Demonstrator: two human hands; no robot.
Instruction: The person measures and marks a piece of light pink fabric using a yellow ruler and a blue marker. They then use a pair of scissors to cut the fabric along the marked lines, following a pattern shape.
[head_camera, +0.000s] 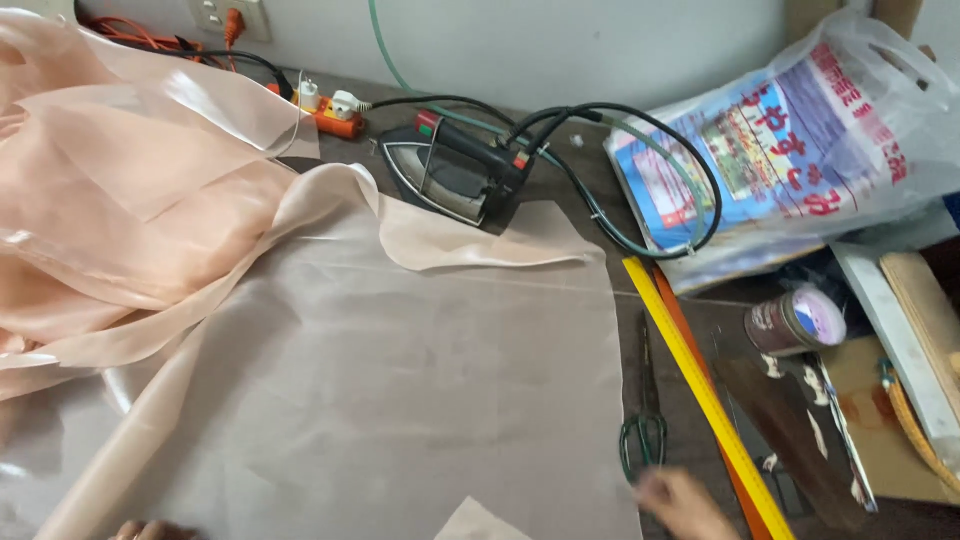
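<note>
A sheer peach fabric (400, 380) lies spread flat over the dark table, with more of it bunched in folds (120, 200) at the left. My right hand (685, 503) is at the bottom edge, blurred, right beside the green handles of a pair of scissors (645, 420) lying past the fabric's right edge. Whether it touches them I cannot tell. Only the knuckles of my left hand (150, 530) show at the bottom left, resting on the fabric.
A black iron (455, 175) stands at the back with looping cords (640, 160). A yellow ruler (705, 395) runs diagonally right of the scissors. A plastic bag of printed papers (790, 150), a small round container (795, 320) and boards fill the right side.
</note>
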